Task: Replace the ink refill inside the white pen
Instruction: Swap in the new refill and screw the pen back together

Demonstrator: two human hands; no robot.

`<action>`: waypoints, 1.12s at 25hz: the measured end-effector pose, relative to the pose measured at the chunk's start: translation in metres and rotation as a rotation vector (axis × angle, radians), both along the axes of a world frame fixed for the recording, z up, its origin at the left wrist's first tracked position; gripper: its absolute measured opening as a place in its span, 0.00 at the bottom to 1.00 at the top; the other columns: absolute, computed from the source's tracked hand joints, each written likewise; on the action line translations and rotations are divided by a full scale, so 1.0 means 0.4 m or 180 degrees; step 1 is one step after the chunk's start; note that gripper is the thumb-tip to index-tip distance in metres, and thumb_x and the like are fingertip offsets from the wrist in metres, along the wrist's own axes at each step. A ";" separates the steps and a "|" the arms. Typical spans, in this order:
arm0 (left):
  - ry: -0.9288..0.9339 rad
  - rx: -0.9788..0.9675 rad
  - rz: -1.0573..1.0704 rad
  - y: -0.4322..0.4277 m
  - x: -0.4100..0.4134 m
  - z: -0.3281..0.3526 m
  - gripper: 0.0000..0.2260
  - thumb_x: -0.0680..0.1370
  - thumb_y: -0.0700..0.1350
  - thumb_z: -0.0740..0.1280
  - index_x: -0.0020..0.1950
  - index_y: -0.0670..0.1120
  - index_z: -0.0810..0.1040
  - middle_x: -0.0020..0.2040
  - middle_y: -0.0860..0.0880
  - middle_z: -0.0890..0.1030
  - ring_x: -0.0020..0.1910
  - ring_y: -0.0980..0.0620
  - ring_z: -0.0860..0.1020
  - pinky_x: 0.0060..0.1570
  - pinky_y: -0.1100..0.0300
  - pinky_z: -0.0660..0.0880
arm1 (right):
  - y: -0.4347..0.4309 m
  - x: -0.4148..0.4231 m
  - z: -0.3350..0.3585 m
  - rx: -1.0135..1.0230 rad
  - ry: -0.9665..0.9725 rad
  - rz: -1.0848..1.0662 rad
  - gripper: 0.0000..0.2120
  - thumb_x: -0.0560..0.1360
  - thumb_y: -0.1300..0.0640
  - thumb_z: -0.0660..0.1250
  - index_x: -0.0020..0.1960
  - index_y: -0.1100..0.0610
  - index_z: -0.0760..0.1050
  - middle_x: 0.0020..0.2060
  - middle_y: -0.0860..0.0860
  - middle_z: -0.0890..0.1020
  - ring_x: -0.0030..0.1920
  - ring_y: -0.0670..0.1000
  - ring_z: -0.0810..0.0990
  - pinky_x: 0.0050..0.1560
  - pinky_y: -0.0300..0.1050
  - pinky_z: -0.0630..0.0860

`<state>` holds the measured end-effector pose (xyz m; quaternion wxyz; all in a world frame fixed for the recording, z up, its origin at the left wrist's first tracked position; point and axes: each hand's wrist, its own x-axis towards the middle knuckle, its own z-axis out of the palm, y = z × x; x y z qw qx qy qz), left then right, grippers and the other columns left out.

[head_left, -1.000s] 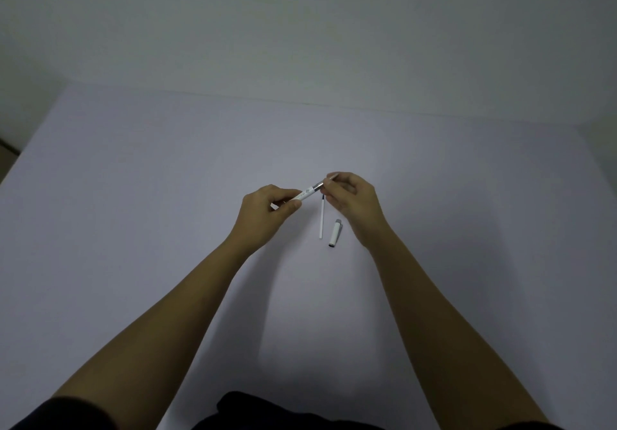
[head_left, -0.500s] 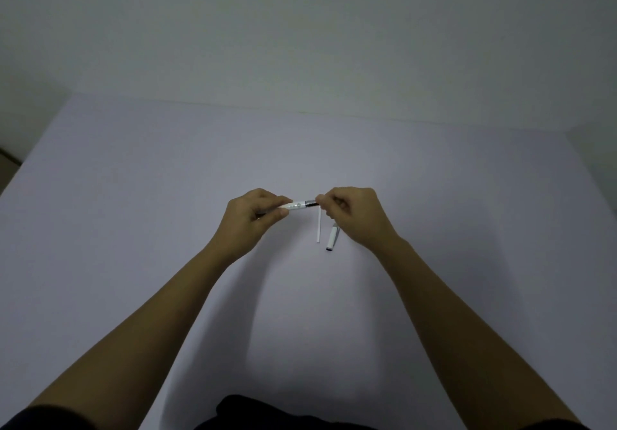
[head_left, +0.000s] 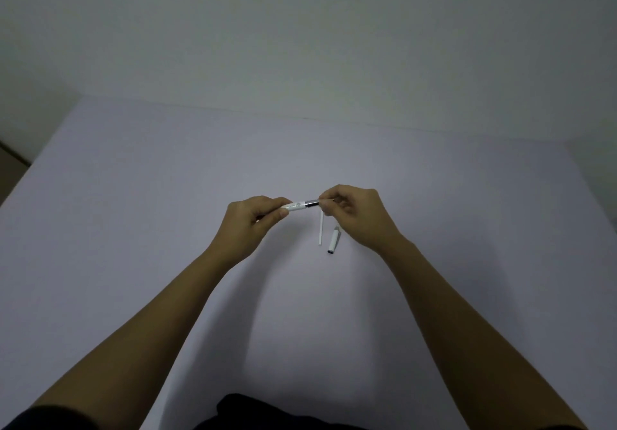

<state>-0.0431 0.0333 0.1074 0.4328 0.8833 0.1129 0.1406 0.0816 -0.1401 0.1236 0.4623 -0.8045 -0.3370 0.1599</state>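
From the head view, both bare forearms reach forward over a pale tabletop (head_left: 133, 229) and meet a little past its middle, closer to the far edge than to the near one; the left hand (head_left: 252, 221) is curled closed around the white pen (head_left: 296, 206), thumb and fingers wrapped over the barrel so that only its right-hand end shows; the pen lies roughly level, held above the surface, pointing toward the right edge; from that white end a short dark metallic section (head_left: 311, 202) sticks out, and the right hand (head_left: 354, 214) pinches its tip between thumb and forefinger, the other fingers loosely folded in toward the palm; whether the dark section is screwed in or loose cannot be told; the two hands are near each other, joined only by the pen.

Below the pen, on the tabletop, a thin white refill (head_left: 321, 227) lies almost straight toward the near edge, its far end passing under the right hand's fingers; just beside it, on the side of the right edge, lies a short white pen piece (head_left: 334, 240) with a dark near end and a narrower far tip, slightly tilted, apart from the refill and not touched by either hand; at the near edge a dark garment (head_left: 253, 413) shows between the arms; a plain wall (head_left: 300, 29) rises beyond the far edge.
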 end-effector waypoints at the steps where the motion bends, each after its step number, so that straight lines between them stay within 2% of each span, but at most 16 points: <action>1: -0.0046 0.0023 0.0004 -0.002 -0.002 0.002 0.09 0.76 0.46 0.65 0.54 0.50 0.81 0.33 0.56 0.76 0.34 0.61 0.73 0.35 0.74 0.65 | 0.003 -0.003 0.001 -0.0065 -0.0063 -0.0030 0.11 0.77 0.54 0.63 0.40 0.57 0.80 0.32 0.50 0.83 0.32 0.43 0.81 0.39 0.36 0.77; 3: -0.0092 0.0070 0.0002 -0.008 -0.005 0.002 0.09 0.76 0.45 0.65 0.54 0.49 0.81 0.34 0.58 0.76 0.35 0.61 0.73 0.35 0.74 0.65 | 0.005 -0.006 -0.001 -0.0189 -0.0056 -0.0091 0.18 0.78 0.49 0.61 0.35 0.57 0.78 0.28 0.47 0.80 0.29 0.41 0.79 0.38 0.37 0.76; 4: -0.0104 0.0088 -0.0004 -0.010 -0.008 0.003 0.09 0.76 0.45 0.65 0.54 0.49 0.81 0.34 0.59 0.75 0.35 0.61 0.73 0.35 0.74 0.65 | 0.005 -0.005 -0.003 -0.0236 -0.0008 -0.0099 0.17 0.77 0.47 0.61 0.37 0.57 0.79 0.29 0.45 0.79 0.30 0.41 0.79 0.39 0.38 0.76; 6: -0.0122 0.0096 -0.0008 -0.012 -0.011 0.005 0.09 0.76 0.45 0.65 0.54 0.49 0.81 0.34 0.59 0.76 0.35 0.61 0.74 0.35 0.74 0.66 | -0.001 -0.008 -0.001 -0.0263 0.0113 0.0017 0.13 0.73 0.45 0.65 0.50 0.53 0.77 0.36 0.43 0.80 0.37 0.40 0.80 0.43 0.37 0.78; 8: -0.0142 0.0113 -0.0007 -0.013 -0.011 0.009 0.08 0.76 0.45 0.65 0.54 0.50 0.81 0.34 0.60 0.76 0.35 0.62 0.74 0.36 0.74 0.66 | -0.011 -0.004 0.000 -0.0159 -0.0049 0.0224 0.14 0.72 0.50 0.69 0.56 0.51 0.74 0.41 0.42 0.80 0.44 0.40 0.81 0.49 0.32 0.77; 11: -0.0181 0.0155 -0.0030 -0.016 -0.011 0.018 0.08 0.76 0.45 0.65 0.54 0.50 0.81 0.33 0.60 0.75 0.35 0.61 0.73 0.36 0.74 0.66 | -0.015 -0.004 0.011 -0.0108 -0.0572 0.0284 0.04 0.75 0.57 0.66 0.46 0.56 0.79 0.36 0.46 0.81 0.37 0.43 0.80 0.43 0.35 0.75; 13: -0.0213 0.0189 -0.0043 -0.022 -0.012 0.024 0.08 0.77 0.45 0.65 0.54 0.49 0.81 0.32 0.60 0.74 0.35 0.61 0.73 0.35 0.74 0.65 | -0.013 -0.001 0.008 -0.0162 -0.0706 0.0141 0.12 0.77 0.53 0.63 0.41 0.59 0.80 0.32 0.51 0.82 0.33 0.47 0.80 0.39 0.41 0.75; 14: -0.0229 0.0191 -0.0059 -0.024 -0.013 0.027 0.09 0.77 0.45 0.65 0.54 0.49 0.81 0.33 0.60 0.74 0.35 0.62 0.73 0.35 0.75 0.65 | -0.013 -0.001 0.008 -0.0219 -0.0684 0.0092 0.14 0.77 0.50 0.62 0.41 0.58 0.80 0.33 0.52 0.83 0.33 0.48 0.80 0.39 0.42 0.76; 16: -0.0249 0.0179 -0.0085 -0.028 -0.014 0.032 0.08 0.76 0.45 0.65 0.54 0.49 0.81 0.34 0.61 0.75 0.36 0.62 0.74 0.36 0.76 0.65 | -0.019 0.000 0.015 -0.0262 -0.0507 0.0137 0.13 0.74 0.46 0.65 0.50 0.54 0.78 0.39 0.50 0.82 0.40 0.45 0.80 0.43 0.38 0.76; 17: -0.0255 0.0177 -0.0088 -0.028 -0.015 0.034 0.09 0.76 0.44 0.65 0.54 0.48 0.81 0.34 0.61 0.75 0.37 0.62 0.74 0.36 0.76 0.65 | -0.022 0.002 0.019 -0.0258 -0.0491 0.0233 0.14 0.72 0.46 0.67 0.55 0.52 0.75 0.42 0.47 0.81 0.43 0.42 0.80 0.46 0.33 0.75; 19: -0.0257 0.0178 -0.0083 -0.028 -0.017 0.037 0.09 0.76 0.44 0.65 0.54 0.48 0.81 0.34 0.61 0.75 0.36 0.62 0.74 0.37 0.76 0.65 | -0.024 0.005 0.024 -0.0234 -0.0719 0.0444 0.12 0.72 0.52 0.69 0.54 0.53 0.75 0.41 0.45 0.80 0.42 0.41 0.78 0.47 0.28 0.74; 21: -0.0234 0.0153 -0.0069 -0.027 -0.018 0.038 0.09 0.76 0.44 0.65 0.54 0.48 0.81 0.33 0.60 0.74 0.36 0.62 0.73 0.36 0.76 0.66 | -0.019 0.005 0.026 -0.0274 -0.0923 0.0528 0.06 0.74 0.53 0.67 0.46 0.56 0.78 0.37 0.47 0.81 0.37 0.44 0.78 0.42 0.32 0.74; 23: -0.0203 0.0141 -0.0073 -0.027 -0.019 0.038 0.09 0.77 0.44 0.65 0.54 0.49 0.81 0.33 0.59 0.74 0.35 0.60 0.73 0.35 0.74 0.66 | -0.015 0.007 0.027 -0.0391 -0.0922 0.0411 0.12 0.76 0.50 0.62 0.41 0.56 0.79 0.33 0.50 0.82 0.34 0.48 0.78 0.39 0.41 0.74; 24: -0.0198 0.0158 -0.0091 -0.029 -0.020 0.038 0.09 0.77 0.45 0.65 0.54 0.49 0.81 0.33 0.58 0.75 0.35 0.60 0.73 0.35 0.74 0.65 | -0.015 0.008 0.028 -0.0444 -0.0860 0.0363 0.14 0.76 0.47 0.61 0.41 0.55 0.79 0.33 0.50 0.82 0.34 0.48 0.78 0.39 0.43 0.75; 26: -0.0212 0.0207 -0.0119 -0.029 -0.020 0.040 0.08 0.77 0.45 0.64 0.54 0.49 0.81 0.33 0.56 0.76 0.36 0.60 0.73 0.36 0.74 0.65 | -0.018 0.007 0.034 -0.0480 -0.0775 0.0419 0.13 0.74 0.43 0.63 0.49 0.51 0.77 0.39 0.47 0.82 0.40 0.46 0.80 0.44 0.42 0.77; 28: -0.0219 0.0223 -0.0108 -0.027 -0.020 0.042 0.08 0.77 0.45 0.64 0.54 0.50 0.81 0.33 0.57 0.75 0.36 0.61 0.73 0.36 0.75 0.66 | -0.018 0.006 0.035 -0.0451 -0.0971 0.0592 0.12 0.74 0.47 0.65 0.52 0.53 0.76 0.42 0.46 0.81 0.43 0.46 0.80 0.47 0.43 0.78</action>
